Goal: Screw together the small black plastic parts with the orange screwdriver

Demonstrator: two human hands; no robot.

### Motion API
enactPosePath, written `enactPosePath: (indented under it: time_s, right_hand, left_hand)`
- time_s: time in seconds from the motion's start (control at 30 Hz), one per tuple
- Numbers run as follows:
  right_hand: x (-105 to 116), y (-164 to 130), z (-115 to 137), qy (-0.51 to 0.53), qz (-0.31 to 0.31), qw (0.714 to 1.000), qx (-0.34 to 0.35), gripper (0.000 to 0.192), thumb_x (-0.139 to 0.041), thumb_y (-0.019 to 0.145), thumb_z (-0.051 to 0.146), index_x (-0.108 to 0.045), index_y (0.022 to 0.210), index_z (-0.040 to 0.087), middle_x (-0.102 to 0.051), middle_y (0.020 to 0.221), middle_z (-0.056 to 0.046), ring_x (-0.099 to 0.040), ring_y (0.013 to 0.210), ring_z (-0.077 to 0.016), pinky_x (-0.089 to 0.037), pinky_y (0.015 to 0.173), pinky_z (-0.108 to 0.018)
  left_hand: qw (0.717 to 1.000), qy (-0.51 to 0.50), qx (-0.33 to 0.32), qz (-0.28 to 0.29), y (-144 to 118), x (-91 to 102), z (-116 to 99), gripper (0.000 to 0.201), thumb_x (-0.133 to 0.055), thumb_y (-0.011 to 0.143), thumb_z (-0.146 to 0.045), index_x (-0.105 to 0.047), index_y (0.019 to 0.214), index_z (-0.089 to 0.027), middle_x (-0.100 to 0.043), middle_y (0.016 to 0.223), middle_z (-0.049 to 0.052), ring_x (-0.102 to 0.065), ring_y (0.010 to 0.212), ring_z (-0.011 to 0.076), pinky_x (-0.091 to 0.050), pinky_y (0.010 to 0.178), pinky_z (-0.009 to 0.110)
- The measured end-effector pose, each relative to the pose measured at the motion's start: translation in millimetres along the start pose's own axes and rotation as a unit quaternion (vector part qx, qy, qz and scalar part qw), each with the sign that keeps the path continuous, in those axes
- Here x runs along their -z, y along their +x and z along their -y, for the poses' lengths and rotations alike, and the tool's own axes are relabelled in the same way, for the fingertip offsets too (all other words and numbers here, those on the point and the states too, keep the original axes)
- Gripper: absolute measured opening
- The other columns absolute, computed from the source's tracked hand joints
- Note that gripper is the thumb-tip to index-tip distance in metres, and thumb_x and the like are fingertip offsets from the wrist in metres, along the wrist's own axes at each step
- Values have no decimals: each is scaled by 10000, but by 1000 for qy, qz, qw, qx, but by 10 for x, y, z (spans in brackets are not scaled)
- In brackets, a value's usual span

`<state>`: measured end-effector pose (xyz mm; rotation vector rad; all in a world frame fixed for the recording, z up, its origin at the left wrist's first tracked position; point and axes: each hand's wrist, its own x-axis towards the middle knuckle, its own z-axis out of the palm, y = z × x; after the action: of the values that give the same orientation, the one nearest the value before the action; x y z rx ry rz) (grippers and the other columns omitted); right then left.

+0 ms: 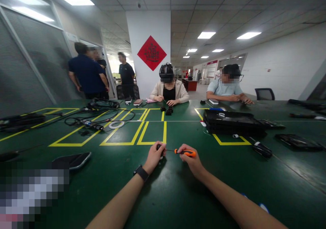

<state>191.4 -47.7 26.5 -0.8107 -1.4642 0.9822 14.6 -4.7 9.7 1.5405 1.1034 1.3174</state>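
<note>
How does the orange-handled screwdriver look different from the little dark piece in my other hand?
The screwdriver has a bright orange and black handle; the dark piece looks black. The screwdriver shows a thin shaft pointing toward your left hand, while the dark piece is partly hidden by fingers, so its full shape is unclear. Your right hand holds the screwdriver, your left the dark piece. Both are hand-held.

Screwdriver right of cables

L hand holds blk part, R hand points orange-hndl screwdriver at it.
</note>
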Motion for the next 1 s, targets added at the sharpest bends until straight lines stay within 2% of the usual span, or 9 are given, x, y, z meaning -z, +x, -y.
enactPosePath:
  time_s: [0.07,0.2,0.47,0.67,0.8,1.0]
  right_hand:
    - [-9,-6,19,-8,6,1000,4,105,-548,732,254,-593,720,160,-521,653,12,-433,534,-80,-363,509,-208]
    - [-30,-21,21,15,23,999,-27,178,-492,792,323,-547,859,167,-542,623,20,-396,417,-61,-320,407,-193]
    - [-27,-47,60,16,38,999,-2,80,-527,763,232,-513,809,168,-551,664,19,-455,485,-66,-360,450,-191]
    - [-30,-50,67,11,43,999,0,80,-525,771,232,-510,816,169,-548,678,18,-464,501,-72,-364,462,-196]
    - [-29,-52,70,11,45,999,-1,75,-523,771,221,-509,821,168,-546,684,14,-475,522,-78,-373,472,-199]
    - [-21,-44,48,15,42,999,5,69,-521,771,213,-506,818,166,-541,665,20,-465,505,-71,-365,467,-195]
  left_hand:
    - [1000,-1,4,-3,5,3,5,299,-509,740,-450,-520,645,-167,-544,507,-20,-505,485,101,-379,525,212]
    - [1000,-4,2,-6,2,4,17,292,-505,747,-445,-521,657,-168,-551,518,-22,-507,492,98,-380,528,208]
    - [1000,-17,4,1,-5,2,-2,300,-505,747,-447,-529,666,-159,-552,517,-15,-508,496,95,-385,525,202]
    - [994,-102,40,20,-9,10,-45,407,-409,770,-526,-536,696,-147,-576,579,6,-526,503,105,-411,524,221]
    - [991,-120,62,7,-6,16,-5,463,-364,773,-562,-541,712,-139,-600,618,22,-539,500,107,-416,511,222]
    - [989,-139,56,3,12,15,75,452,-372,779,-551,-537,728,-133,-603,630,27,-547,503,108,-422,508,219]
